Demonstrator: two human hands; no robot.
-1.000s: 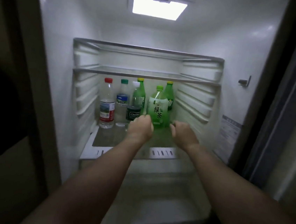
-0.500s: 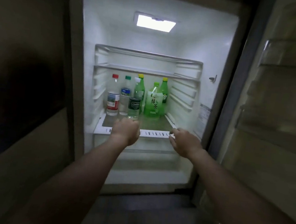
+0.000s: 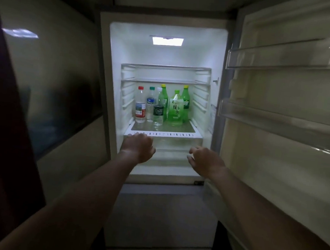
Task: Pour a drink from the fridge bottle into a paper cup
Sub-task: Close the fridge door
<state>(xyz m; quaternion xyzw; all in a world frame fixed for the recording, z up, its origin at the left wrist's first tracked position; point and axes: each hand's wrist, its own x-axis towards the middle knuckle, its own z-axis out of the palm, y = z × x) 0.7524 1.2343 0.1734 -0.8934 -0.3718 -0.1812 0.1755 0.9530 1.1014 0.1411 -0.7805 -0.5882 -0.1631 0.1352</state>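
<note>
Several bottles stand on the lit fridge shelf [image 3: 163,133]. A green tea bottle [image 3: 175,110] with a green cap is at the front right. A clear bottle with a red cap [image 3: 140,105] stands at the left, and a clear bottle with a dark label [image 3: 158,112] is between them. Two taller green bottles stand behind. My left hand [image 3: 138,147] hangs below the shelf's front edge with loosely curled fingers, holding nothing. My right hand [image 3: 205,159] is level with it to the right, fingers relaxed and empty. No paper cup is in view.
The fridge door [image 3: 287,117] stands open at the right, with door racks [image 3: 288,62] that look bare. A dark cabinet panel [image 3: 42,83] lines the left side. Below the shelf is a white drawer space [image 3: 168,162]. Dim floor lies beneath my arms.
Both hands have drawn back out of the fridge, from beside the green tea bottle to below the shelf edge. The view has backed away, showing the whole fridge and open door.
</note>
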